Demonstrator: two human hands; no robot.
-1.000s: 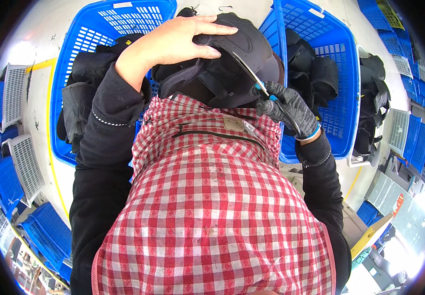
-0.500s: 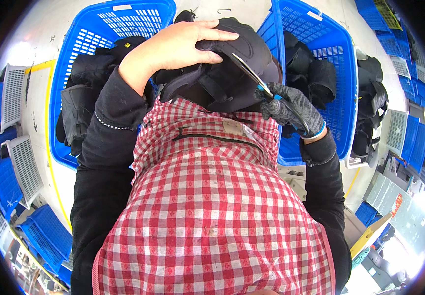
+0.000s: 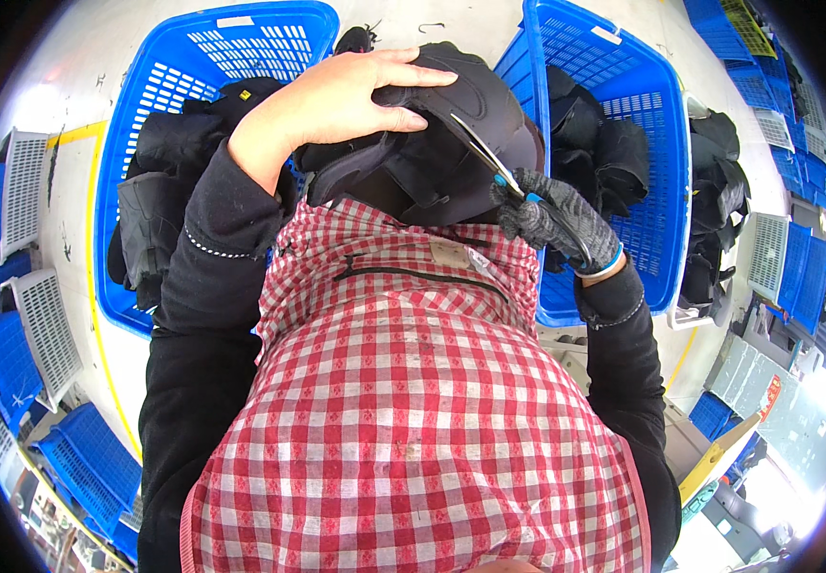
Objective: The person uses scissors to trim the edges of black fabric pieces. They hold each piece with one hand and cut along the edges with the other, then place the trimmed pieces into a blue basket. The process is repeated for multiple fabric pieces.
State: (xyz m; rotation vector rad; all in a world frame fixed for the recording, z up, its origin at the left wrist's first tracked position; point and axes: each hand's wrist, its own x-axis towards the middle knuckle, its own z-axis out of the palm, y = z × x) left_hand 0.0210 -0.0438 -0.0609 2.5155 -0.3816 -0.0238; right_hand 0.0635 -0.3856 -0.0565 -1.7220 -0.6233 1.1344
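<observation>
Across my lap lies a black moulded fabric piece (image 3: 478, 95) with a curved outline on its surface; its exact kind I cannot make out. My bare left hand (image 3: 346, 100) rests on its upper left part, fingers stretched and thumb apart. In a grey knitted glove, my right hand (image 3: 561, 220) holds scissors (image 3: 484, 151) with blue on the handles. Their blades point up and left over the black piece, close to its surface. Whether the tips touch it, I cannot tell. A red and white checked apron (image 3: 408, 382) covers my lap beneath.
A blue plastic basket (image 3: 112, 201) on my left holds several black pieces (image 3: 169, 143). Another blue basket (image 3: 675, 210) on my right holds more. Beyond it, black pieces (image 3: 714, 201) fill a white basket. Stacked baskets (image 3: 50, 334) stand farther left.
My right hand and the scissors have shifted slightly left. My left hand stays on the black piece, almost unmoved.
</observation>
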